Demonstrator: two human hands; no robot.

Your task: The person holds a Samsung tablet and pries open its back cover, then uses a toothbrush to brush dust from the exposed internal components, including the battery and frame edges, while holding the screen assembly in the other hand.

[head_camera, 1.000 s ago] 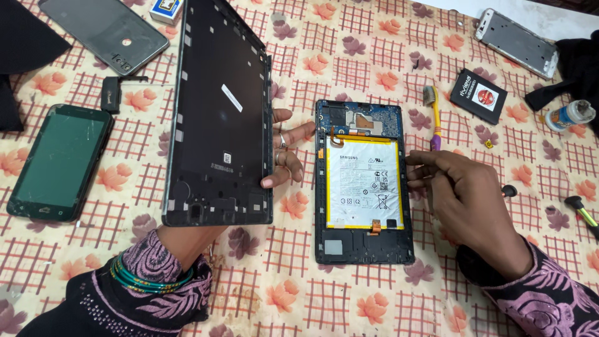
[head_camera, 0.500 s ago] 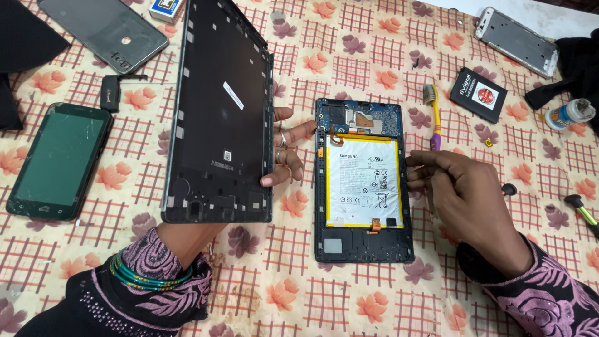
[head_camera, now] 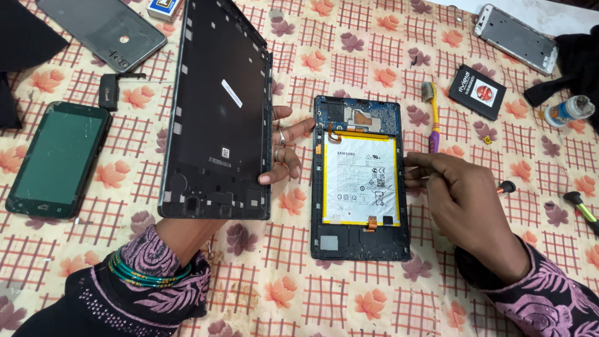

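My left hand (head_camera: 284,146) holds a black tablet back cover (head_camera: 215,115) lifted and tilted, inner side facing me; only its fingertips show past the cover's right edge. An opened tablet (head_camera: 359,178) lies flat to the right, showing a white yellow-edged battery (head_camera: 360,181) and a blue circuit board (head_camera: 355,115) at its top. My right hand (head_camera: 458,193) rests on the cloth against the tablet's right edge, fingers curled and touching the frame. Whether it holds a small tool is hidden.
A dark-screened phone (head_camera: 59,159) lies at the left and a grey phone back (head_camera: 103,31) at the top left. A toothbrush (head_camera: 432,115), a small black battery (head_camera: 478,92), a silver phone frame (head_camera: 515,39), a small bottle (head_camera: 568,110) and screwdrivers (head_camera: 580,206) lie at the right.
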